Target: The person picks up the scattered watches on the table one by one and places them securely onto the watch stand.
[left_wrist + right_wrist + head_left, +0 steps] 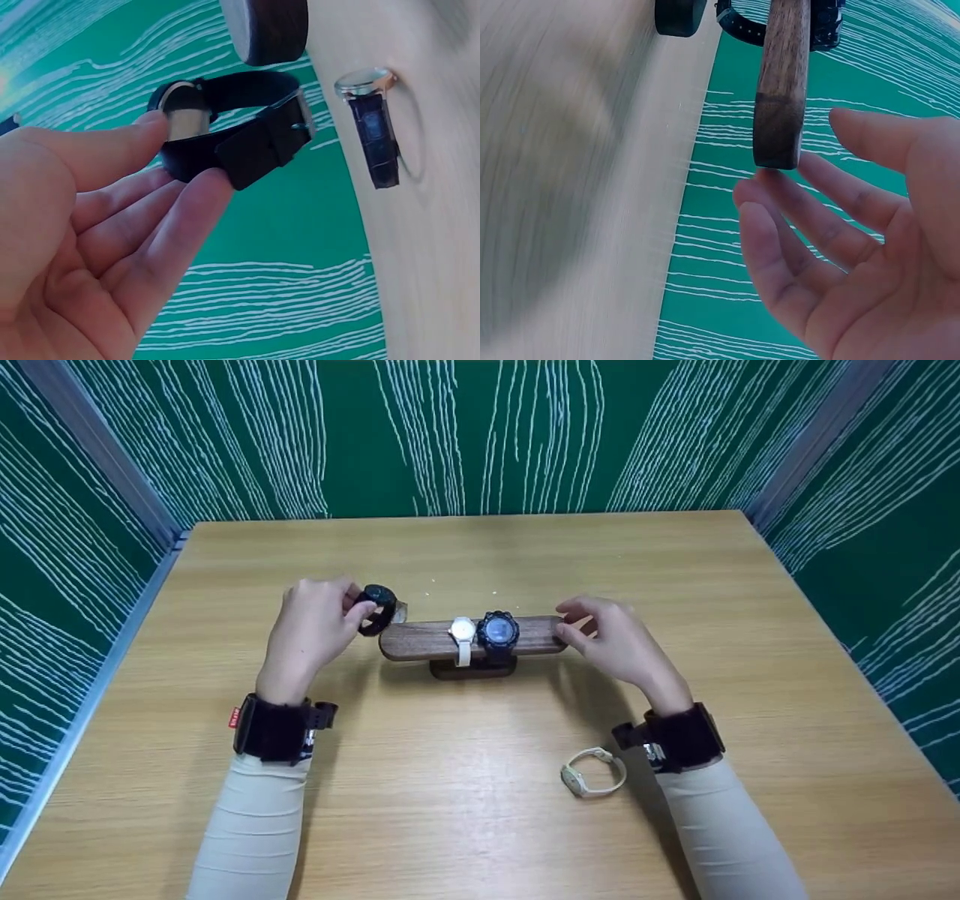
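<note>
My left hand [315, 619] pinches a black-strapped wristwatch [379, 611] between thumb and fingers, just off the left end of a wooden watch stand [424, 640]. In the left wrist view the closed strap [251, 86] forms a loop and the metal case back faces the camera. At the stand's right end is my right hand [619, 641]; in the right wrist view its fingertips are at the bar's end face [776, 142], with the thumb apart from the wood. The bar carries a white wristwatch [463, 641] and a black digital watch [499, 631] side by side.
A cream wristwatch [594, 772] lies on the wooden table [465, 810] near my right forearm. Behind the stand's left end is a dark leather-strapped watch [373, 131], partly hidden in the head view. Green walls [480, 435] with white lines enclose the table.
</note>
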`<action>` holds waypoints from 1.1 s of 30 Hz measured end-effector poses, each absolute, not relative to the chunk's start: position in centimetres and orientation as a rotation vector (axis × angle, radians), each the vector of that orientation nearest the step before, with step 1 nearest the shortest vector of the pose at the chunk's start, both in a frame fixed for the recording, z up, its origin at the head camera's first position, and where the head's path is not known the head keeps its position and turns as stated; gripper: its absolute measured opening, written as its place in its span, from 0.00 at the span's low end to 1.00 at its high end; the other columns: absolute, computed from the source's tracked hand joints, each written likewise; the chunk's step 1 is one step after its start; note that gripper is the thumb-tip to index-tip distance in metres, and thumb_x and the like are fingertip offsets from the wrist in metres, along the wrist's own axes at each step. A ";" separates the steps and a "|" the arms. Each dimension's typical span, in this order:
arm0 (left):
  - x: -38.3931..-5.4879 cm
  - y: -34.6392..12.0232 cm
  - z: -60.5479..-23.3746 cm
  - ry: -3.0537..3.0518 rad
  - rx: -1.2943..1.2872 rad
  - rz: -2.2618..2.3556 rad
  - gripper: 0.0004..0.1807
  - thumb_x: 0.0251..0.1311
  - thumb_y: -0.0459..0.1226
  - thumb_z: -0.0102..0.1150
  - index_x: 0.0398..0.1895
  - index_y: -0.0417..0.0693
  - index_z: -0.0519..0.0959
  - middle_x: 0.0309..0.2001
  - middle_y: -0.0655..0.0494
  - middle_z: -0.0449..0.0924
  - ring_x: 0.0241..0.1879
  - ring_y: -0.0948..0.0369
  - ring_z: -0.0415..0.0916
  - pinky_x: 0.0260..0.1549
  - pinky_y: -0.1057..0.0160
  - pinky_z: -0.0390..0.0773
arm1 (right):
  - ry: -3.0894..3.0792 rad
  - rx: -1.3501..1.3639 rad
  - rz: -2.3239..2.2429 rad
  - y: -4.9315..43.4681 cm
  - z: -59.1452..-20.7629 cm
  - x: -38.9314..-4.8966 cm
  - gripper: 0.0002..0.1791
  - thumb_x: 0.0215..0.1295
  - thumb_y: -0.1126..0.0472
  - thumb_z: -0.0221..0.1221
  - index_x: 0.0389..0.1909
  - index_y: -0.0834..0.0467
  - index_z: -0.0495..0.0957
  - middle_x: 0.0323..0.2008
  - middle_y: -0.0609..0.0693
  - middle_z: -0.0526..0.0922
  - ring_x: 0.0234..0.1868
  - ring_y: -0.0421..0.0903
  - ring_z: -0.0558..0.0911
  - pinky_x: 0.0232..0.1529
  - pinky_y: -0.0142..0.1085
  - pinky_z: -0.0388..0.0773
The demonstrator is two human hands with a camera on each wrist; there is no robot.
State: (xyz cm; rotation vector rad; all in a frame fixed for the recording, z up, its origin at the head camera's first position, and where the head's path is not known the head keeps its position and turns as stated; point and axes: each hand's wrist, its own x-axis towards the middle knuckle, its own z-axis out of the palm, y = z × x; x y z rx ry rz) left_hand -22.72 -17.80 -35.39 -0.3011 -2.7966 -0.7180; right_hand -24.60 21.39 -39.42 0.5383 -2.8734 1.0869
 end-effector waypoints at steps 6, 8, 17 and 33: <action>-22.6 -17.5 -35.5 -2.836 -0.338 -0.687 0.13 0.72 0.39 0.67 0.41 0.34 0.85 0.37 0.41 0.89 0.36 0.47 0.84 0.38 0.50 0.81 | -2.921 0.556 1.045 21.4 -39.7 -24.6 0.18 0.76 0.59 0.63 0.62 0.62 0.82 0.53 0.60 0.88 0.45 0.57 0.88 0.50 0.50 0.84; -22.6 -17.4 -35.5 -2.847 -0.355 -0.666 0.12 0.71 0.39 0.68 0.40 0.35 0.85 0.36 0.43 0.89 0.35 0.48 0.82 0.37 0.51 0.79 | -2.926 0.563 1.040 21.4 -39.7 -24.6 0.18 0.76 0.59 0.63 0.62 0.62 0.82 0.51 0.61 0.88 0.44 0.57 0.88 0.48 0.49 0.83; -22.4 -17.1 -35.5 -2.938 -0.374 -0.651 0.12 0.70 0.39 0.70 0.41 0.36 0.85 0.37 0.43 0.89 0.35 0.50 0.83 0.36 0.52 0.81 | -2.944 0.570 1.041 21.4 -39.9 -24.7 0.18 0.77 0.58 0.62 0.62 0.60 0.81 0.48 0.60 0.89 0.43 0.56 0.88 0.47 0.47 0.81; -22.1 -16.4 -35.7 -3.033 -0.343 -0.697 0.13 0.68 0.40 0.70 0.40 0.37 0.86 0.38 0.43 0.88 0.34 0.51 0.81 0.33 0.57 0.79 | -2.957 0.559 1.027 21.4 -39.9 -24.7 0.18 0.77 0.57 0.62 0.62 0.59 0.81 0.46 0.59 0.89 0.41 0.53 0.88 0.44 0.46 0.82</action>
